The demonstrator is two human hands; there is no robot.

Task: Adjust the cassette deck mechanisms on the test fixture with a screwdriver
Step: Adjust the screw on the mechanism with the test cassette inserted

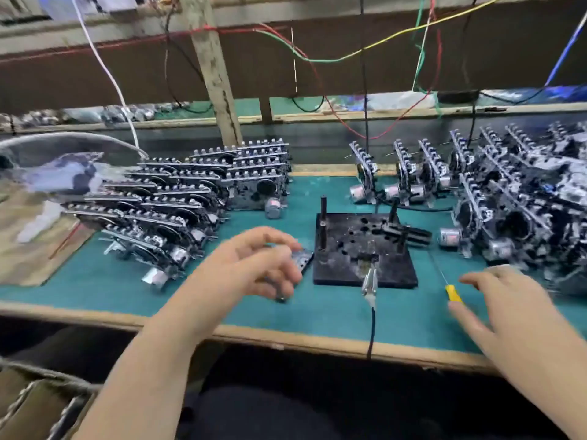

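Just beside the right hand [521, 315], yellow-handled screwdriver [452, 292], untouched on mat.

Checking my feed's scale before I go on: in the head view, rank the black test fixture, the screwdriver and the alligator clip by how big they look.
Largest to smallest:
1. Black test fixture, by far the biggest.
2. Screwdriver, long and thin, its yellow handle partly hidden under the right hand.
3. Alligator clip, shortest, lying on the fixture's near edge.
All sit at similar distance, so the order seems reliable.
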